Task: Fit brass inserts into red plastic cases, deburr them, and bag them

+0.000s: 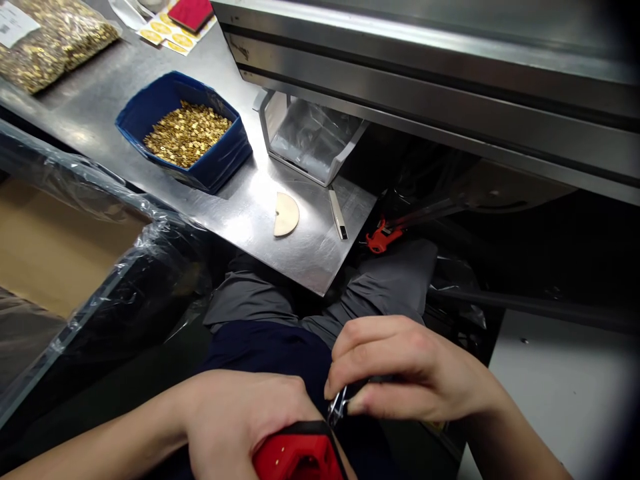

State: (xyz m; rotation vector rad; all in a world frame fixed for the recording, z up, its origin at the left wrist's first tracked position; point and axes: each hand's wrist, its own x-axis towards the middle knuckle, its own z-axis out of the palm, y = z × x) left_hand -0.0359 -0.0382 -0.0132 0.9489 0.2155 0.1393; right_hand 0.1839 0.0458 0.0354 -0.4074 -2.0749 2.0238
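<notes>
Low in the view, my left hand point(245, 407) is wrapped round a red tool with a black edge point(295, 457), cut off by the bottom of the picture. The tool's kind cannot be made out. My right hand point(395, 370) is closed just to the right of it, thumb and fingers pinching a small shiny, silvery piece point(338, 405). That piece sits at the tool's black edge; whether it is part of the tool I cannot tell. Both hands are over my lap, in front of a dark blue garment point(265, 347).
On the metal table point(240, 230) stand a blue bin point(220, 167) of small gold-coloured pieces and a grey bin point(300, 171) with clear plastic. A pale half-disc point(287, 215) and a slim light-coloured tool point(338, 212) lie nearby. A metal beam point(425, 93) crosses above.
</notes>
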